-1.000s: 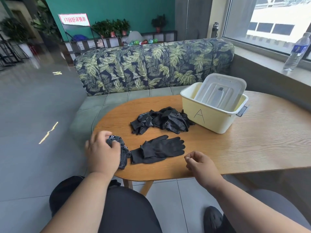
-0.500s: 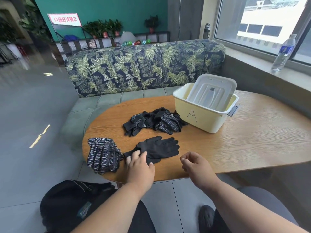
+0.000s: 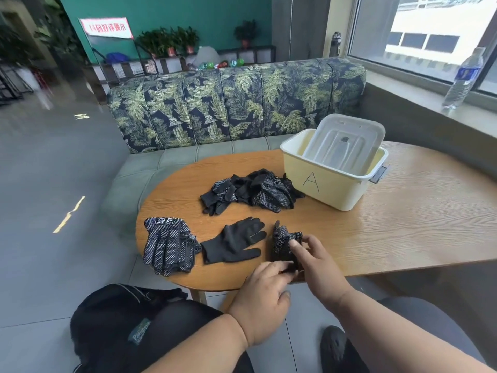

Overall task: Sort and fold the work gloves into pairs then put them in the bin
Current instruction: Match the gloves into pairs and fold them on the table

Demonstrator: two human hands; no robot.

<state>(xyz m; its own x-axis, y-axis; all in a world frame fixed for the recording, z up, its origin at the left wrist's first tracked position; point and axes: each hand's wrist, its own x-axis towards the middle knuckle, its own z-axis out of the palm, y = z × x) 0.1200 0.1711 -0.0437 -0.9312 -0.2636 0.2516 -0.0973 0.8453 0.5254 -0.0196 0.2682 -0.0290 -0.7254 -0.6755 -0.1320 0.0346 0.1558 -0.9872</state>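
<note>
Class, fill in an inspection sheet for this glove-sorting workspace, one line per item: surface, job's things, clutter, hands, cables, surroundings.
Surface: oval wooden table.
Job's things: dotted glove stack near left edge; plain black glove flat beside it; unsorted glove pile by the cream bin marked A; lid leaning inside bin.
Clutter: nothing seen on table.
Hands: left hand and right hand both hold a dotted glove.
Cables: nothing seen.
Surroundings: leaf-print sofa; water bottle on windowsill; black bag on lap.

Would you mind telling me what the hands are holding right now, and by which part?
Both hold a dotted black glove: the right hand pinches its upper part, the left hand grips its near end.
</note>
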